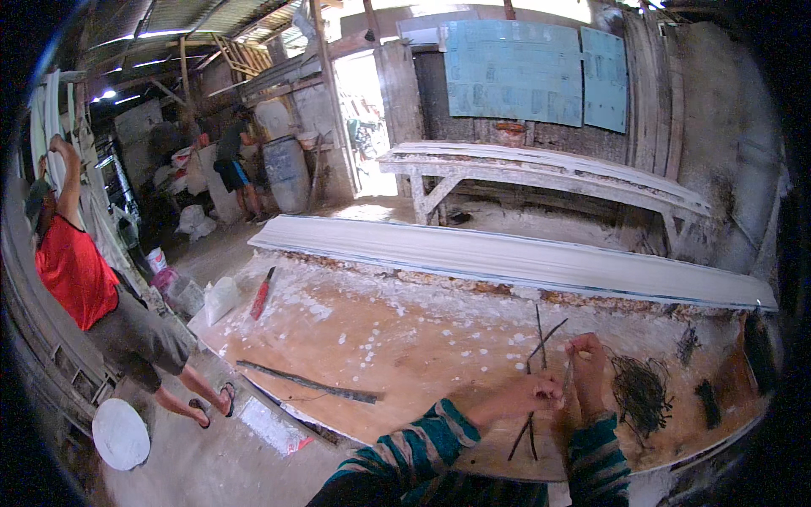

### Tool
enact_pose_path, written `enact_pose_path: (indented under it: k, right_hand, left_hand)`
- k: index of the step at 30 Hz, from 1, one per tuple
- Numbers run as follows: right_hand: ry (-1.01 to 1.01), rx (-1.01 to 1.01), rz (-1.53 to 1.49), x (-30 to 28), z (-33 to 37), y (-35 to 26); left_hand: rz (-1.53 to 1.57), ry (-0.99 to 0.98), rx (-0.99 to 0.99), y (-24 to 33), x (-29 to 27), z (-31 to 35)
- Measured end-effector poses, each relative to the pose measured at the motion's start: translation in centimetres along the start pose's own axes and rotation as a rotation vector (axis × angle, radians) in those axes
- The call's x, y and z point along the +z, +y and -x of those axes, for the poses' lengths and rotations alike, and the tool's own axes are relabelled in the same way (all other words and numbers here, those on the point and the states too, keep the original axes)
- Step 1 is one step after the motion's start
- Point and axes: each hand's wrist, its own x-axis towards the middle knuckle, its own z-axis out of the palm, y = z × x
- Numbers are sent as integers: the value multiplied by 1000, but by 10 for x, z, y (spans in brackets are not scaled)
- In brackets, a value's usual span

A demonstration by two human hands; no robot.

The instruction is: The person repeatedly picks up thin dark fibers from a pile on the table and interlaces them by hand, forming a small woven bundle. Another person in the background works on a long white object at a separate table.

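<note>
My left hand (534,393) and my right hand (587,362) are close together above the near right part of the worktable (414,338). Both are closed, with fingers pinched. Whatever they hold is too thin or hidden to make out. Thin dark sticks (551,336) lie on the board beside and under my left hand, partly covered by it. Right of my right hand is a tangled heap of dark strands (642,393). Smaller dark bundles (708,402) lie farther right.
A long white strip stack (507,258) runs along the table's far side. A red-handled blade (263,294) and a dark flat strip (308,382) lie left. A person in red (76,270) stands left, arms raised; another person (232,160) bends near a blue barrel (285,175).
</note>
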Motion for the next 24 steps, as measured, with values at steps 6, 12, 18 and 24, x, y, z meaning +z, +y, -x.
enact_pose_path:
  k: [6,12,18,24]
  right_hand:
    - [57,-242,40,9,2,7]
    - [78,-136,59,8,6,6]
    - [66,-120,65,1,3,-4]
    - [-342,-154,-157,14,25,-44]
  left_hand:
    - [32,-7,-25,-1,-6,0]
    - [301,44,-14,-9,-15,-1]
    - [-112,554,-51,-26,-51,4]
    - [-251,978,-193,-39,-79,16]
